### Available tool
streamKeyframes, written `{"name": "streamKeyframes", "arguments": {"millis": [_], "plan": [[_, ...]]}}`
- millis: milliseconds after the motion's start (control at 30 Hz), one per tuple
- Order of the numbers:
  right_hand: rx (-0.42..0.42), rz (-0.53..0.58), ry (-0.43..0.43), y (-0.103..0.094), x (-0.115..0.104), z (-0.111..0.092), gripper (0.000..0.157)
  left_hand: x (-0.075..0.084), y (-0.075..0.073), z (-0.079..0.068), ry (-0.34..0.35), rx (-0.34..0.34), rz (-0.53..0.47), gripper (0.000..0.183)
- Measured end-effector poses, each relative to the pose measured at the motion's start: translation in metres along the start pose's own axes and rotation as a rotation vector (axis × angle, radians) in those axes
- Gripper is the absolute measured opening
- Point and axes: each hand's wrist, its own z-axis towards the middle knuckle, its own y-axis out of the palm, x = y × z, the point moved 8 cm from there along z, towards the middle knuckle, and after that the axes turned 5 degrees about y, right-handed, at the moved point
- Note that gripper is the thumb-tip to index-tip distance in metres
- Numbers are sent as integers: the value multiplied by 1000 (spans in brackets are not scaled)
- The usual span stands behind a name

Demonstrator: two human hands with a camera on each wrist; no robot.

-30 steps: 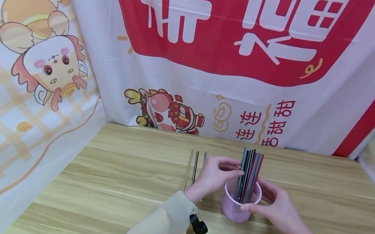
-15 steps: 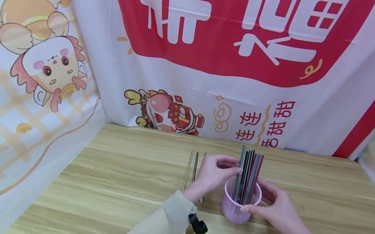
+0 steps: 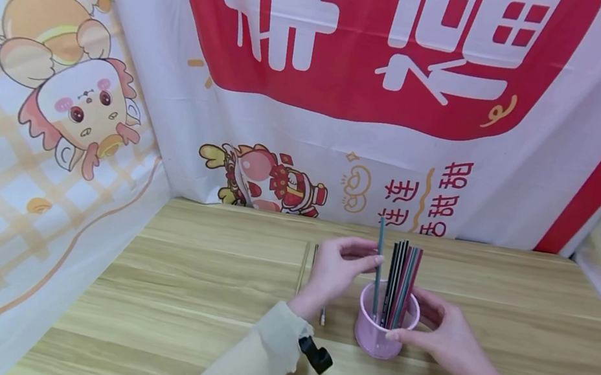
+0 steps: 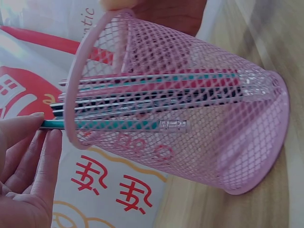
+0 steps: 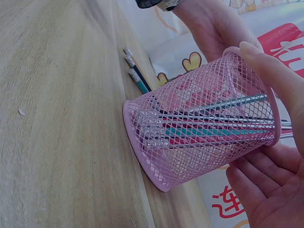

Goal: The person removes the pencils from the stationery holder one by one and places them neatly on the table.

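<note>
My left hand (image 3: 337, 269) pinches a teal pencil (image 3: 381, 234) between thumb and fingertips. In the left wrist view, the silvery eraser end (image 4: 173, 126) of this pencil is inside the pink mesh pencil cup (image 4: 204, 166), well above its bottom and apart from the others. My right hand (image 3: 445, 332) holds the cup at its right side; the right wrist view has the thumb (image 5: 266, 66) at the rim and fingers around the far wall. A bunch of black, red and teal pencils (image 3: 402, 282) stands in the cup, eraser ends down.
Left of the cup, several pencils lie side by side on the wooden table: a tan one (image 3: 302, 266), a black one (image 3: 315, 255) and one partly hidden by my left hand, its eraser end (image 3: 323, 317) showing. A printed cloth (image 3: 299, 122) hangs behind the table.
My left hand has drawn the teal pencil upward and left, away from the bunch, so its top stands higher. My right hand and the cup have stayed nearly still.
</note>
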Motion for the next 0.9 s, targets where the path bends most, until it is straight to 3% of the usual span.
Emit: {"name": "streamKeyframes", "arguments": {"millis": [267, 433, 700, 900], "plan": [[1, -17, -9, 0, -1, -1, 90, 7, -9, 2, -22, 56, -87, 23], [8, -20, -14, 0, -1, -1, 89, 14, -14, 4, 20, 95, -114, 22], [9, -20, -8, -1, -1, -1, 88, 20, -21, 8, 90, 155, -270, 21], [5, -8, 4, 0, 0, 0, 88, 24, -29, 11, 106, 182, -290, 20]]}}
